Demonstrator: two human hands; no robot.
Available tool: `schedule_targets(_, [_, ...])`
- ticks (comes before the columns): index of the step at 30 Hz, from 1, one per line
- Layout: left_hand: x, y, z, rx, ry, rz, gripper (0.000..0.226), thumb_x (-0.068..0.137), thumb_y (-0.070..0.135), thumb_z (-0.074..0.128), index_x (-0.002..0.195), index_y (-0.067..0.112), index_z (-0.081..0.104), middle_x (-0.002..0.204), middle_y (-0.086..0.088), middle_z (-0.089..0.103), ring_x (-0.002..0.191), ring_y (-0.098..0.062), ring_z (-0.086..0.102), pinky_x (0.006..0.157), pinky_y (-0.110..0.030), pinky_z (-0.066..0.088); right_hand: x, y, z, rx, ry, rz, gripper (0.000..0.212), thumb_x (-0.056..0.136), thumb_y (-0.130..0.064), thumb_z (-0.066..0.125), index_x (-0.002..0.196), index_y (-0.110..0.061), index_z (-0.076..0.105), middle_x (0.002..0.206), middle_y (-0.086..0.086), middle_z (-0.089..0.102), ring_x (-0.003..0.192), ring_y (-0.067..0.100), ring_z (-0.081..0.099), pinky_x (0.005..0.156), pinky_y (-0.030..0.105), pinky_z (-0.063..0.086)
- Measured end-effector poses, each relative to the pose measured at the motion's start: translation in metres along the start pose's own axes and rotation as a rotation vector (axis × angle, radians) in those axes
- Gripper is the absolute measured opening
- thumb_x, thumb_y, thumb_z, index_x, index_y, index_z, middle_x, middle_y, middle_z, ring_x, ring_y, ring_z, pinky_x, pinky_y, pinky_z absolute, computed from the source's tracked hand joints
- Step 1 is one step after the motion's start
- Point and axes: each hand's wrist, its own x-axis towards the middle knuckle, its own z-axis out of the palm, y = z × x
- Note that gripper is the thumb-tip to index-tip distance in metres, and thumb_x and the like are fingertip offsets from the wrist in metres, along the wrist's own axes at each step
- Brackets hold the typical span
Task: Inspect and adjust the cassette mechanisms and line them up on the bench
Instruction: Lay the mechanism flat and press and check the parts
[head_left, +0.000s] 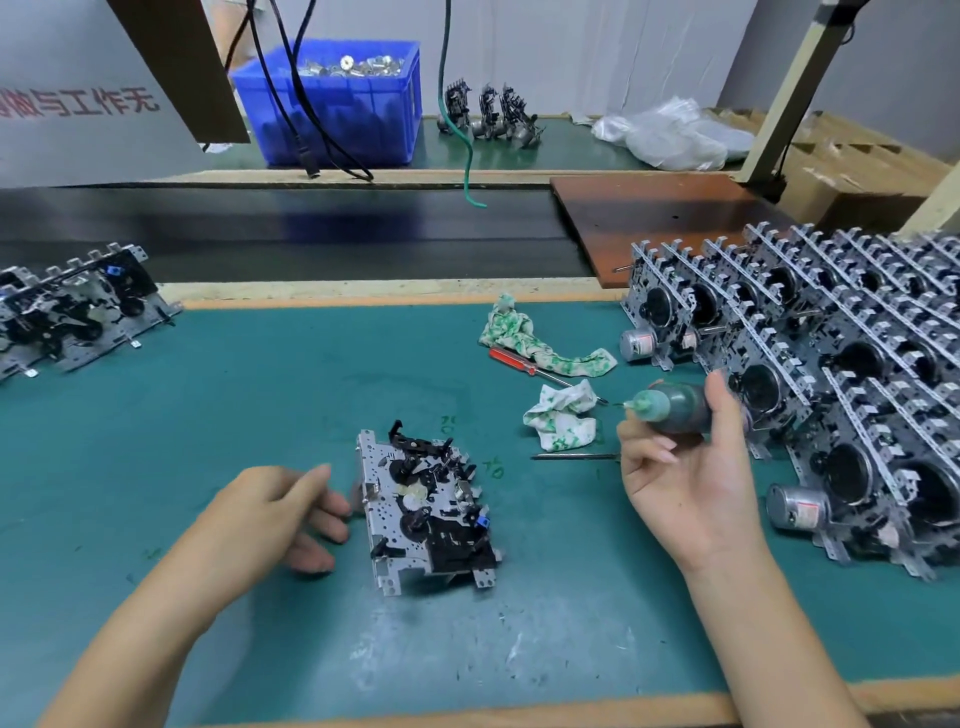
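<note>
One cassette mechanism (428, 512) is lying flat on the green mat (208, 415), right in front of the person. The left hand (283, 514) is resting on the mat just beside its left edge, fingers loose and holding nothing. I cannot tell if the fingertips are touching the metal. The right hand (685, 467) is gripping a small dark bottle (675, 408) with a green tip, held up in the air and pointing left. It is not over the part yet.

I think the bottle is for putting a tiny green dab on the part. To do it well, the left hand should be holding the frame so it is not sliding. The tip should be coming down slowly, with one soft squeeze. The stained rags (561, 418) are lying near for wiping drips.

Many more mechanisms (831, 364) are standing in rows on the right. A few others (67, 306) are lying far left.
</note>
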Motion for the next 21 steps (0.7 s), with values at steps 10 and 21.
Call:
schedule_targets(10, [-0.012, 0.009, 0.044, -0.675, -0.303, -0.141, 0.052, 0.073, 0.057, 0.049, 0.097, 0.019, 0.076, 0.102, -0.009, 0.073, 0.092, -0.024, 0.071, 0.066, -0.031, 0.059, -0.001, 0.014, 0.002, -0.122, 0.114, 0.099, 0.028, 0.070, -0.039, 0.066, 0.067, -0.012, 0.061, 0.062, 0.000, 0.058, 0.044, 0.005, 0.039, 0.032, 0.012, 0.030])
schedule_targets(21, [0.000, 0.006, 0.055, -1.337, -0.579, -0.283, 0.027, 0.071, 0.015, 0.049, 0.076, 0.002, 0.073, 0.116, -0.016, 0.065, 0.094, -0.031, 0.067, 0.089, -0.047, 0.052, -0.003, 0.035, 0.002, -0.061, 0.083, 0.202, 0.028, 0.067, -0.037, 0.069, 0.069, -0.011, 0.060, 0.063, 0.002, 0.056, 0.044, 0.006, 0.036, 0.031, 0.014, 0.032])
